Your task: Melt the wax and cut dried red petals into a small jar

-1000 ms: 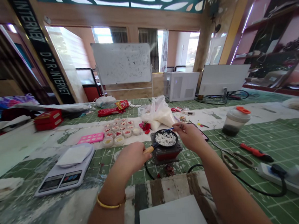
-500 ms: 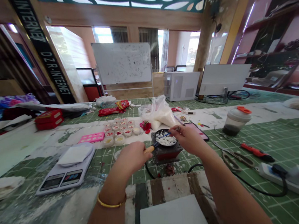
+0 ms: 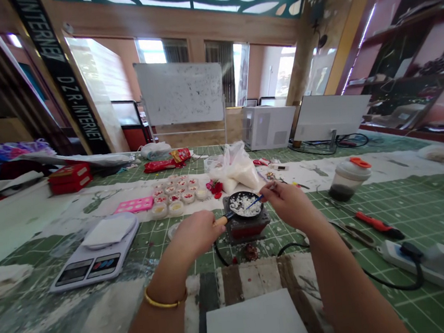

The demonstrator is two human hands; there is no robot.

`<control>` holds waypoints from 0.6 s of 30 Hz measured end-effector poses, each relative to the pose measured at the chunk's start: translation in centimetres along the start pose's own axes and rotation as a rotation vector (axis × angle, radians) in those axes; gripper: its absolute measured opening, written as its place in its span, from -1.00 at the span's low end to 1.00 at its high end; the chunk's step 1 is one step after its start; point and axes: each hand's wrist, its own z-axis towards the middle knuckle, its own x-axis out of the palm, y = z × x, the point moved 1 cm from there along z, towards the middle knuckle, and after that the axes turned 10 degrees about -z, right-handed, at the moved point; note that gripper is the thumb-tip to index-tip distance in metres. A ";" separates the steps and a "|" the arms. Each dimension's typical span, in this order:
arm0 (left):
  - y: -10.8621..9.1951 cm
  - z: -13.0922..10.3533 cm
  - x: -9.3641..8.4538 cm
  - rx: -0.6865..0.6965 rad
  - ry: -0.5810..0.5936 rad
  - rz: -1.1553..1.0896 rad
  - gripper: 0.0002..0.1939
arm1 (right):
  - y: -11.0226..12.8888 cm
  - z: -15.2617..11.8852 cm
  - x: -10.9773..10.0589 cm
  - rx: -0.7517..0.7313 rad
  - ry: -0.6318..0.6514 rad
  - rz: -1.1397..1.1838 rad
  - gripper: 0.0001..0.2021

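Note:
A small black frying pan (image 3: 263, 210) rests on a compact electric stove (image 3: 247, 231) and holds white crumbly pieces (image 3: 241, 204). My left hand (image 3: 197, 232) is closed around the pan's wooden handle (image 3: 221, 221). In my right hand (image 3: 288, 200), pinched between thumb and fingers, is a thin blue stick (image 3: 253, 202) whose tip reaches among the white pieces. What the pieces are made of I cannot tell. Behind the pan stands a clear plastic bag (image 3: 241, 170) of white material, with a red flower (image 3: 215, 187) beside it.
Small filled cups (image 3: 176, 208) and a pink mould (image 3: 133, 205) lie left of the stove. A kitchen scale (image 3: 97, 254) sits nearer left. On the right are a lidded shaker cup (image 3: 347, 178), scissors (image 3: 356, 233), a red-handled tool (image 3: 380, 225) and a power strip (image 3: 401, 259). A white board (image 3: 256, 323) lies in front.
My right hand has shifted a little to the right, and the blue stick now slants down leftward into the pan. The left hand keeps its hold on the handle.

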 end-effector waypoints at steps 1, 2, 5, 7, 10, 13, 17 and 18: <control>0.0 0.0 0.0 0.002 -0.004 -0.001 -0.58 | 0.1 0.1 0.1 -0.023 0.016 -0.009 -0.72; 0.1 0.0 0.0 0.004 -0.005 -0.002 -0.56 | 0.1 0.1 0.3 -0.037 0.026 -0.019 -0.72; 0.0 0.1 0.0 0.008 0.007 -0.006 -0.57 | 0.2 0.3 0.4 -0.007 0.009 -0.065 -0.73; -0.1 0.1 -0.1 0.007 0.017 -0.006 -0.61 | 0.3 0.1 0.1 0.010 -0.003 -0.094 -0.73; -0.3 0.1 -0.2 0.015 0.023 -0.002 -0.66 | 1.0 -0.5 -0.1 -0.044 0.002 -0.121 -0.74; -0.5 0.3 -0.1 0.026 0.038 0.003 -0.68 | 1.6 -0.8 0.2 -0.123 0.004 -0.157 -0.73; -0.4 0.6 0.0 0.013 0.060 0.004 -0.66 | 1.0 -0.4 0.2 -0.065 -0.051 -0.216 -0.70; -0.3 0.7 0.0 0.012 0.063 0.000 -0.65 | 0.8 -0.4 0.0 -0.047 -0.069 -0.229 -0.70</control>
